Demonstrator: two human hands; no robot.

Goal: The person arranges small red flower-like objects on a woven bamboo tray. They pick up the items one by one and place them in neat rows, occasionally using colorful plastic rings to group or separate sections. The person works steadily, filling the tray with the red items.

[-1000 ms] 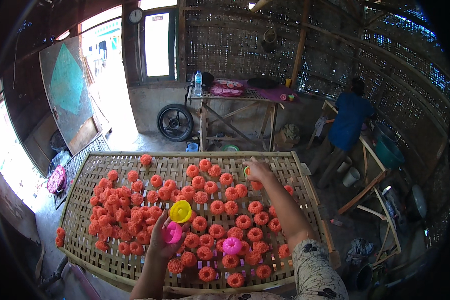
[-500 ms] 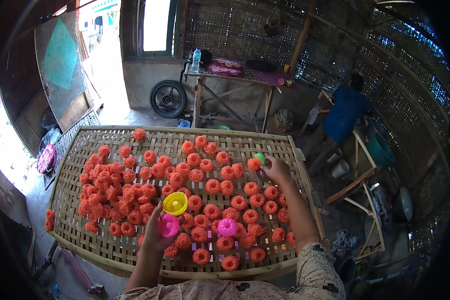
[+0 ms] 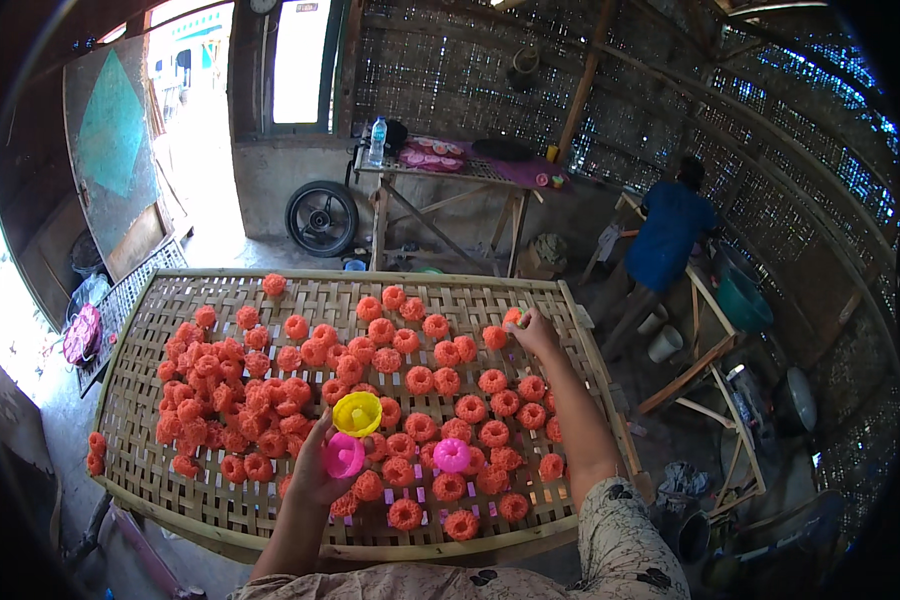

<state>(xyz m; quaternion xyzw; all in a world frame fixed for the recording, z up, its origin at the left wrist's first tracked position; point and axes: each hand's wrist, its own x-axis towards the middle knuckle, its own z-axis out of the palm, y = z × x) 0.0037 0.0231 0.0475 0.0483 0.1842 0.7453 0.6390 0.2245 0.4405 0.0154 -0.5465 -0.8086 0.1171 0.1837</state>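
Note:
My left hand [image 3: 315, 468] is closed around a pink ring-shaped mould [image 3: 344, 456] and a yellow one [image 3: 357, 413]. The yellow mould's hollow faces up, with a post in its middle. At the far right of the woven bamboo tray [image 3: 210, 286], my right hand [image 3: 536, 332] pinches a small green mould, mostly hidden by the fingers, with orange shredded stuff [image 3: 511, 317] showing at it. Just left of these fingers lies an orange shredded ring [image 3: 494, 337]. A pink mould [image 3: 452, 456] rests upside down among the rings near the middle.
Many orange rings are heaped on the tray's left [image 3: 220, 385]. Behind stands a wooden table [image 3: 380, 190] with a water bottle [image 3: 378, 141]; a wheel [image 3: 322, 219] leans on the wall. A person in blue [image 3: 673, 235] bends at a bench on the right, near a green tub [image 3: 742, 300].
The green mould in my right hand has turned, so orange now shows where green did. The view has shifted slightly; my left hand keeps its two moulds.

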